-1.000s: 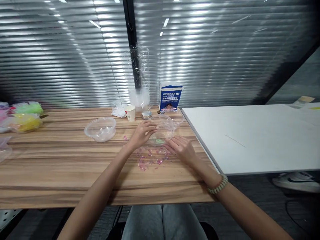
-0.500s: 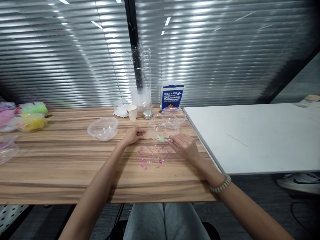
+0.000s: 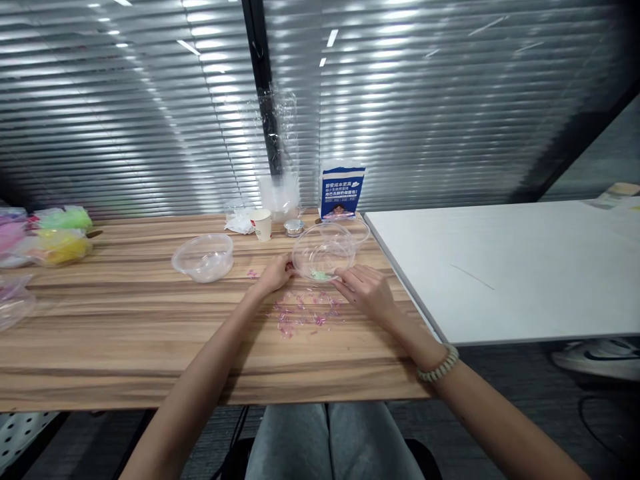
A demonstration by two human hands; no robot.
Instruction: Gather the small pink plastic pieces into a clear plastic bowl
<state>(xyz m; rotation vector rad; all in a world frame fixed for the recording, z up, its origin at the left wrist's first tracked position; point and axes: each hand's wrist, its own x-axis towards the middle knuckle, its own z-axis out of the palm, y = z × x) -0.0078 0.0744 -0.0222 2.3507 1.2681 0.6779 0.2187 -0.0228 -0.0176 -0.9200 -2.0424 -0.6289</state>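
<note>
In the head view, the right hand (image 3: 367, 290) is nearly closed, thumb and fingers pinching the near right rim of a clear bowl (image 3: 323, 241). The bowl sits in front of the person, its mouth tipped toward them, with green bits (image 3: 320, 275) gathered low inside. The left hand (image 3: 276, 274) is at the bowl's left side, fingers curled in by the rim; whether they grip or only touch it, I cannot tell.

Pink bits (image 3: 293, 313) lie scattered on the wooden table (image 3: 125, 340) between the forearms, and a small pink cluster (image 3: 253, 274) lies just left of the left hand. A second clear bowl (image 3: 203, 260) stands further left. Behind the hands are white tissue (image 3: 240, 221), a paper cup (image 3: 262, 225), a small tin (image 3: 294, 228) and an upright blue bag (image 3: 342, 193). At the far left are bags with yellow (image 3: 63, 247) and green (image 3: 65, 218) contents. A white table (image 3: 500, 267) adjoins on the right. A beaded bracelet (image 3: 440, 363) circles the right wrist.
</note>
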